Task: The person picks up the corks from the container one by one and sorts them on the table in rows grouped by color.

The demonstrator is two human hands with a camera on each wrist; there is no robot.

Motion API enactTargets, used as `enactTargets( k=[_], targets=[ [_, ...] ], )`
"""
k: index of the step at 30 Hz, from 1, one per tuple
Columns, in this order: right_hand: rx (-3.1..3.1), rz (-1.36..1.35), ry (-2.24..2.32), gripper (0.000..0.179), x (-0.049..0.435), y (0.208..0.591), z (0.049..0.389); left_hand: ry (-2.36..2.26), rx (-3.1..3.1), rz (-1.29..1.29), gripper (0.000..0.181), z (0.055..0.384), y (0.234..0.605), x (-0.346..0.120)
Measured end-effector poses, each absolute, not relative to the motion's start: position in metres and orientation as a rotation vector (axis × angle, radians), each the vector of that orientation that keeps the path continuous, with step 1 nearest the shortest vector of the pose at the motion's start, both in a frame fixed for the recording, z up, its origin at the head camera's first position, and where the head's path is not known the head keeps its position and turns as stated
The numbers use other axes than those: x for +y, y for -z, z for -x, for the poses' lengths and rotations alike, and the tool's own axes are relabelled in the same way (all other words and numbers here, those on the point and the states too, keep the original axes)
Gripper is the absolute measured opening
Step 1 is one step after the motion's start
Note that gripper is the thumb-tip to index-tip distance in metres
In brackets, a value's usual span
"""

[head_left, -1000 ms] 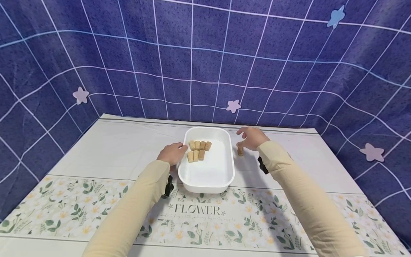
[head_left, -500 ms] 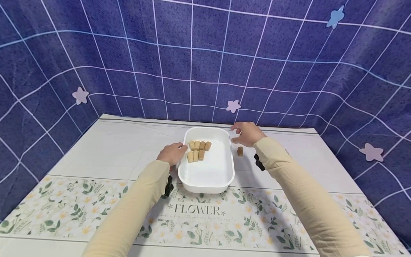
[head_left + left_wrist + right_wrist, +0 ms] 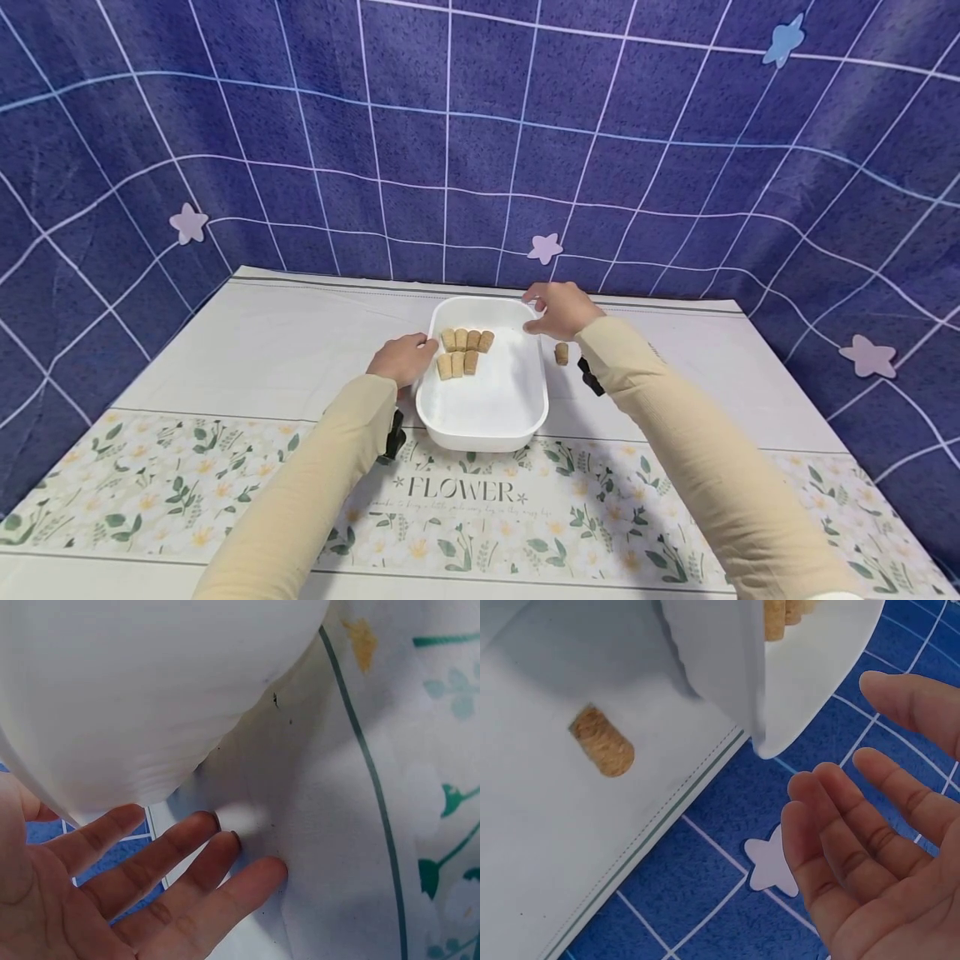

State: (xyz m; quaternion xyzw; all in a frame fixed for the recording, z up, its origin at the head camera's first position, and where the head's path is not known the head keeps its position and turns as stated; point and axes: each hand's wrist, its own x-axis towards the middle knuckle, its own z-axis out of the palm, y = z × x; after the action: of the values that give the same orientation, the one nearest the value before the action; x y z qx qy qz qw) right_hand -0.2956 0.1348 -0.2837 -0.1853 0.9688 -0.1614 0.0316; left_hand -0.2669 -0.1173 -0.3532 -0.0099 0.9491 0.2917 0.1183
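A white rectangular tub stands on the table. Inside it, several corks lie in two rows toward its left far side. My left hand is at the tub's left wall, thumb over the rim and index finger against the outside, pinching it. In the left wrist view its other fingers extend loosely, apart from the wall. My right hand hovers over the tub's far right corner, with fingers spread and nothing between them. One more cork lies on the table just right of the tub; the right wrist view shows this cork too.
A white tablecloth with a printed flower band covers the table. Behind its far edge hangs a blue gridded curtain with star shapes.
My right hand has moved left from beside the lone cork to over the tub's far right corner. That cork stays on the table. My left hand and the tub have not moved.
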Motion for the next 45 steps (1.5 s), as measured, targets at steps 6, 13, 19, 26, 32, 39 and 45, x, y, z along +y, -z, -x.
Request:
enactTargets(
  k=[6,13,19,26,32,39,45],
  targets=[
    [2.963,0.582,0.489,0.049,0.123,0.284,0.296,-0.847,2.776,0.034,0.059,0.267,0.353,-0.117],
    [2.927,0.6,0.46,0.05,0.11,0.286,0.298,-0.842,2.784,0.025,0.058,0.267,0.352,-0.117],
    [2.91,0.608,0.437,0.051,0.102,0.293,0.302,-0.839,2.798,0.008,0.058,0.268,0.354,-0.117],
    [2.898,0.561,0.412,0.049,0.09,0.301,0.305,-0.838,2.794,0.015,0.058,0.269,0.354,-0.117],
    [2.888,0.534,0.375,0.048,0.079,0.301,0.297,-0.832,2.797,0.006,0.058,0.268,0.353,-0.117],
    [2.864,0.524,0.331,0.048,0.068,0.307,0.299,-0.839,2.793,0.009,0.058,0.27,0.356,-0.118],
    [2.869,0.527,0.299,0.046,0.062,0.313,0.303,-0.83,2.796,0.008,0.058,0.27,0.356,-0.118]
  ],
)
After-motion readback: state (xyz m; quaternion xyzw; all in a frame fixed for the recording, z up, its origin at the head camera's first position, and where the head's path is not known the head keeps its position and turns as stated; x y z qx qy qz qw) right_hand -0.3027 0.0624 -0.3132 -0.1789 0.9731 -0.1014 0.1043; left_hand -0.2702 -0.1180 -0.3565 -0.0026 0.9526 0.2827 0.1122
